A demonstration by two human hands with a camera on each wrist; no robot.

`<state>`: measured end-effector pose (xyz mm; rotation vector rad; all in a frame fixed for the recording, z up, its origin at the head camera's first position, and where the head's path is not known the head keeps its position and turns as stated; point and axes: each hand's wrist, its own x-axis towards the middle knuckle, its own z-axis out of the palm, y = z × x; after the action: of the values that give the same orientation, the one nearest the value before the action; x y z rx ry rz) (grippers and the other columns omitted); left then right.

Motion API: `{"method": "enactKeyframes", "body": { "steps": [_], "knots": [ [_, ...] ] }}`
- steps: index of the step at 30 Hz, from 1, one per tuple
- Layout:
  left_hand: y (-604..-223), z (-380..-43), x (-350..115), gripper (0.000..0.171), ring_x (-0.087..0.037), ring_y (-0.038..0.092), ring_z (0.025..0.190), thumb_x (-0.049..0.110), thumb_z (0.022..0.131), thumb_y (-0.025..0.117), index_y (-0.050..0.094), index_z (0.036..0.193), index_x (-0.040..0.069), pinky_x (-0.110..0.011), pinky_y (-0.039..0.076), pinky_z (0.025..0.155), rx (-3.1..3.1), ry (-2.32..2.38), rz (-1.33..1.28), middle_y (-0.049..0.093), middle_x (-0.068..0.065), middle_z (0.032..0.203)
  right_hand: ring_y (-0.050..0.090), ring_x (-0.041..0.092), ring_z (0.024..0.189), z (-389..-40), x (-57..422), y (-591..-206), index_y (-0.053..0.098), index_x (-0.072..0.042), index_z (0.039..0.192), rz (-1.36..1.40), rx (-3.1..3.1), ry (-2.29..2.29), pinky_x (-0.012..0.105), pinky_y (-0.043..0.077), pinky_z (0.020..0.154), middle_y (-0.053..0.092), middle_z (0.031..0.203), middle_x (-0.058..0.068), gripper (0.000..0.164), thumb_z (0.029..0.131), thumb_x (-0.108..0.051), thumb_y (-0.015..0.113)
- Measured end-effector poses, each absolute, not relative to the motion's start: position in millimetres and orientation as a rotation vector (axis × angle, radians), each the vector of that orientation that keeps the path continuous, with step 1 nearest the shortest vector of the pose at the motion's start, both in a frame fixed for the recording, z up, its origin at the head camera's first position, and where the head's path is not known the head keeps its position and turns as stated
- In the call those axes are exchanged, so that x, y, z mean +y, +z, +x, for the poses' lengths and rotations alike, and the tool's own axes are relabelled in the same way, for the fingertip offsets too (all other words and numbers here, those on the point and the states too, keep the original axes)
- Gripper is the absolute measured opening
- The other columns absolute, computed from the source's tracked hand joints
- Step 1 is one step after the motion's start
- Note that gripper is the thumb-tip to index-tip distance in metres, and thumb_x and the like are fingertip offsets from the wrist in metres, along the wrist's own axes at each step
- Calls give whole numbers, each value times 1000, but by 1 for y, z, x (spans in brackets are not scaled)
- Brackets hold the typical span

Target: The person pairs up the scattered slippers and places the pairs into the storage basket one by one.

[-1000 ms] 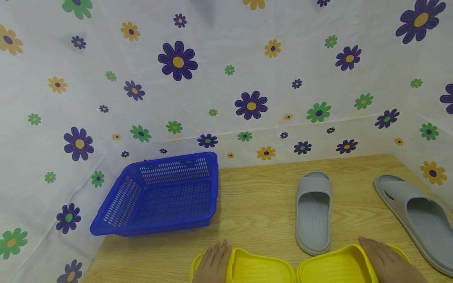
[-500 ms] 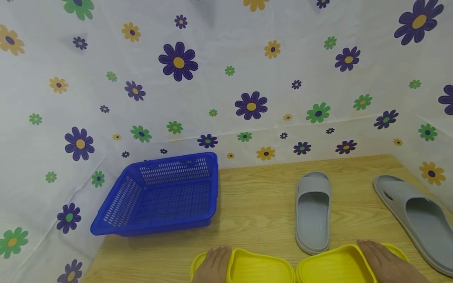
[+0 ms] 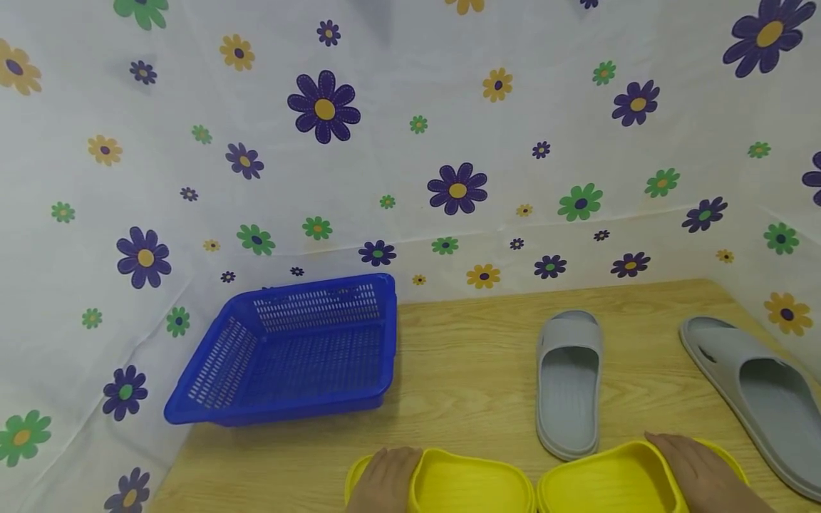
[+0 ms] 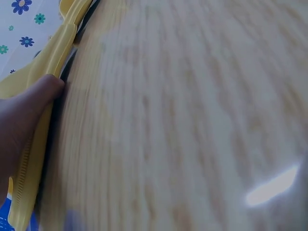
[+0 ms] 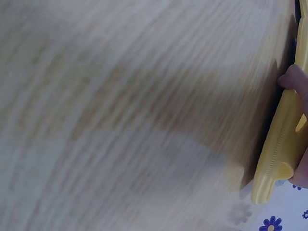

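Note:
Two yellow slippers lie end to end at the bottom of the head view, their heel ends meeting and their straps outward. My left hand [image 3: 385,481] grips the left yellow slipper [image 3: 474,488] over its strap. In the left wrist view, the thumb [image 4: 44,91] presses the near edge of that slipper's sole. Over the strap of the right yellow slipper [image 3: 606,481], my right hand [image 3: 702,474] holds on in the same way. Its thumb [image 5: 293,78] lies against the sole edge in the right wrist view. The lower parts of both slippers are cut off in the head view.
On the wooden table [image 3: 462,370], a blue plastic basket [image 3: 314,363] stands at the back left. One grey slipper [image 3: 569,399] lies just beyond the yellow ones; another grey slipper [image 3: 763,399] lies at the right edge. A flower-patterned cloth [image 3: 359,178] hangs behind.
My left fingers have drawn back slightly and bent more over the strap. Both slippers stay in about the same place; the head view has shifted a little.

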<state>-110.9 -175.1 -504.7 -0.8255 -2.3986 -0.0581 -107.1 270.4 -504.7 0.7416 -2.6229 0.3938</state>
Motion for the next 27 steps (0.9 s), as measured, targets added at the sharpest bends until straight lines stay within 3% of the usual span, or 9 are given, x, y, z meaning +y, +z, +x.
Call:
{"method": "enactKeyframes", "body": {
  "steps": [3,12,15,18,22,27],
  "knots": [
    [-508,-115,-179,82,-16,59,99,73,89,22,56,117,4,-32,45,91,-2310,-61,-838,60,-2,106,54,28,94,-108,269,-505,42,3,130,790,-2545,412,4,0,101,59,106,16,105,61,-71,72],
    [-508,-116,-182,83,-17,61,94,69,92,10,55,118,4,-36,51,85,-2246,15,-845,62,-5,103,38,12,107,-109,266,-504,42,9,131,882,-2386,470,8,5,109,54,107,18,102,73,-73,59],
    [-503,-115,-183,83,-16,60,95,71,90,10,52,120,7,-33,46,91,-2284,45,-820,61,-4,106,34,10,113,-106,266,-502,41,12,131,870,-2383,471,10,4,110,52,109,20,107,71,-76,59],
    [-499,-116,-184,81,-17,60,96,69,91,10,53,120,7,-32,43,94,-2282,53,-802,61,-4,106,38,18,110,-104,263,-499,41,13,131,838,-2388,456,12,4,111,51,111,22,114,67,-80,57],
    [-497,-120,-186,78,-20,62,90,60,96,9,58,115,2,-37,50,85,-2183,40,-836,64,-8,100,40,25,101,-106,261,-497,41,13,131,830,-2384,450,12,3,110,52,109,23,118,66,-84,53],
    [-496,-121,-188,76,-21,63,87,57,98,10,58,112,0,-38,51,81,-2152,53,-843,63,-9,98,37,19,110,-106,260,-496,38,13,133,839,-2391,467,13,3,111,50,112,23,120,64,-83,56]
  ]
}}
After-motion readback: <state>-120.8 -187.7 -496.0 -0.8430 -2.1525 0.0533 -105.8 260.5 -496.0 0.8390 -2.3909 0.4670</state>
